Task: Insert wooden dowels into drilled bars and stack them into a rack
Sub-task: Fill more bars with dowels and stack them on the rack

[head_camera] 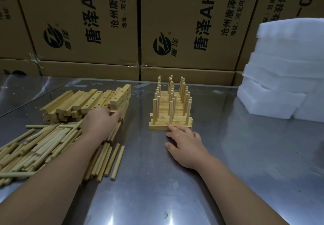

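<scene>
left hand (100, 123) reaches over the loose dowels (43, 145) onto the pile of drilled bars (87, 102) — whether it grips one i cannot tell, likely fetching the next — while the right hand (185, 145) rests slack on the table (245, 154), forefinger touching the front of the rack (171, 119), seemingly steadying it.

Shiny metal table (254, 163), printed cardboard boxes (84, 23) along its far edge, white foam stack (284, 70) at its far right corner

Looks like a warehouse packing bench — wall of brown printed cardboard cartons (87, 23), shiny steel worktop (157, 181), stack of white foam sheets (284, 67).
</scene>
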